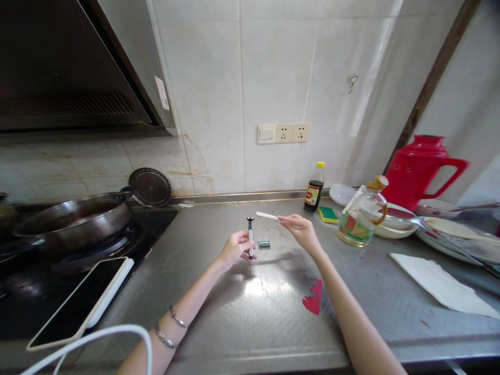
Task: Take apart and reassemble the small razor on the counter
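My left hand (235, 247) grips a razor handle (250, 238) upright, its dark forked head pointing up with no blade cartridge on it. Between the thumb and fingers of my right hand (300, 230) is a slim whitish stick (266, 215), held nearly level. Its tip points left, close to the razor's head, and a gap shows between them. What kind of stick it is, I cannot tell. Below and between the hands, a small green-and-black razor cartridge (264, 244) lies on the metal counter (219, 323).
At left, a phone (84, 299) lies beside a pan (78, 216) on the stove. Toward the back right stand a soy sauce bottle (314, 188), a sponge (328, 214), an oil jug (357, 221) and a red thermos (416, 169). A pink scrap (313, 298) lies near my right forearm.
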The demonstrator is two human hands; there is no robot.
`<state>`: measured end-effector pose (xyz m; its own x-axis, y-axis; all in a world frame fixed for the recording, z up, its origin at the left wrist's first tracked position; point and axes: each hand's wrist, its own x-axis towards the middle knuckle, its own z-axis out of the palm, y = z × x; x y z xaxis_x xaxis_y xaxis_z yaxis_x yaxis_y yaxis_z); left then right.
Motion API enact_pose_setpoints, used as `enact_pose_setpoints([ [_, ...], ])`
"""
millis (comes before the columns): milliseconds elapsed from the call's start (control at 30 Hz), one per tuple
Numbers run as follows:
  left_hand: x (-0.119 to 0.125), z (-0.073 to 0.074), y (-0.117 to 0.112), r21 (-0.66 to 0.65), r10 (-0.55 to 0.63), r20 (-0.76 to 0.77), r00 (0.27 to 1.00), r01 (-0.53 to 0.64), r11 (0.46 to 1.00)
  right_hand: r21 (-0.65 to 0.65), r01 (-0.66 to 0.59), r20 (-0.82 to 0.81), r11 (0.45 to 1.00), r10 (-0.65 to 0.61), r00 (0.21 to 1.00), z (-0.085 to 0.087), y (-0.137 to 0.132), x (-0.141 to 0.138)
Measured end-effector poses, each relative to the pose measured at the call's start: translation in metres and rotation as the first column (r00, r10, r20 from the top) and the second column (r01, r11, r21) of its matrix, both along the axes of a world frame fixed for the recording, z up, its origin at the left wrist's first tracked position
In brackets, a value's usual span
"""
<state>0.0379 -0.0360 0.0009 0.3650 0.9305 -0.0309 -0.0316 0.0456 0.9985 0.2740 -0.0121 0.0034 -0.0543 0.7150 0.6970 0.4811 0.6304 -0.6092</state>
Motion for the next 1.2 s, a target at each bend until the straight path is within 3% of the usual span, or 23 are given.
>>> enact_pose_setpoints([
  [133, 0.003, -0.001, -0.003, 0.004, -0.031, -0.014, 0.999, 0.031, 1.000, -0.011, -0.042, 0.025, 0.999, 0.043, 0.999, -0.002, -0.001, -0.010],
  [367, 0.001, 0.002, -0.002, 0.020, -0.001, -0.011, 1.000, 0.002, 1.000, -0.039, -0.008, -0.022, 0.999, 0.007, 1.000, -0.001, 0.002, 0.002],
  [600, 0.004, -0.003, -0.002, 0.016, -0.019, -0.029, 0.999, 0.019, 1.000, -0.080, -0.088, -0.043, 0.993, 0.084, 0.996, -0.004, 0.001, -0.009],
  [733, 0.003, -0.001, -0.002, 0.041, -0.016, -0.021, 1.000, 0.017, 0.999, -0.093, -0.062, -0.064, 0.994, 0.056, 0.996, 0.000, 0.001, 0.000],
  [833, 0.001, 0.000, -0.002, 0.055, -0.005, -0.031, 1.000, 0.006, 0.998, -0.100, -0.005, -0.178, 0.995, -0.013, 0.984, 0.005, 0.001, 0.006],
  [967, 0.002, -0.002, -0.001, 0.084, 0.019, -0.056, 0.998, -0.014, 0.996, -0.193, -0.014, -0.466, 0.981, -0.078, 0.881, 0.012, -0.002, 0.003],
  [1100, 0.002, -0.005, 0.001, 0.151, 0.039, -0.063, 0.997, -0.029, 0.988, -0.258, -0.198, -0.717, 0.946, -0.050, 0.696, 0.025, -0.023, -0.014],
  [1200, 0.002, -0.007, 0.003, 0.195, 0.033, -0.065, 0.997, -0.020, 0.981, -0.264, -0.368, -0.811, 0.892, 0.001, 0.584, 0.036, -0.052, -0.029],
])
